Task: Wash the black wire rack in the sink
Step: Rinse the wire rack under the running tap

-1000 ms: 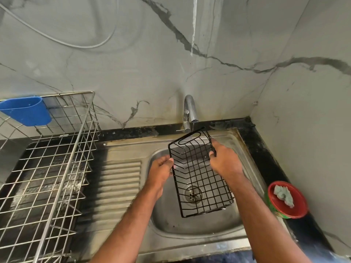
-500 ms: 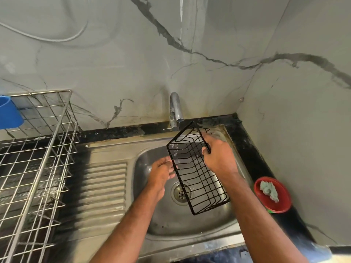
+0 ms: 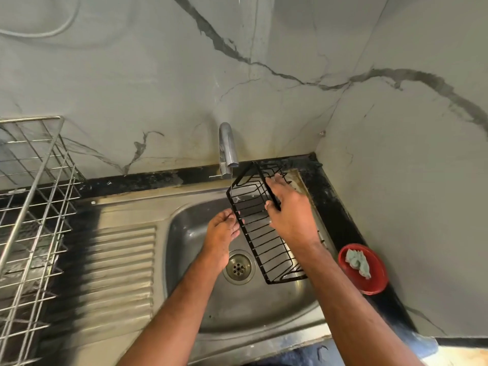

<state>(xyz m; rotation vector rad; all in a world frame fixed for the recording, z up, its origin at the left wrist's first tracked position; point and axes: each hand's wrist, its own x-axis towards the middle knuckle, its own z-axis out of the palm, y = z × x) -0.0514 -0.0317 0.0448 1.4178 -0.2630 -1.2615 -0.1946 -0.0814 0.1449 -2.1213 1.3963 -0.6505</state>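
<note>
The black wire rack [image 3: 266,240] hangs tilted over the steel sink [image 3: 245,315], its far end just under the tap [image 3: 227,147]. A thin stream of water falls from the tap onto the rack's far left corner. My right hand [image 3: 289,210] grips the rack's right upper rim, thumb on the inside. My left hand [image 3: 221,235] pinches the rack's left edge with its fingertips. The drain [image 3: 239,266] shows below my left wrist.
A large steel wire dish rack [image 3: 31,215] stands on the left beside the ribbed drainboard [image 3: 116,270]. A red bowl [image 3: 375,276] with a grey-green scrubber sits on the black counter at right. Marble walls close the back and right.
The rack has been turned more edge-on and carried back under the tap, where water now runs onto it. Both hands kept their hold. The view shifted right.
</note>
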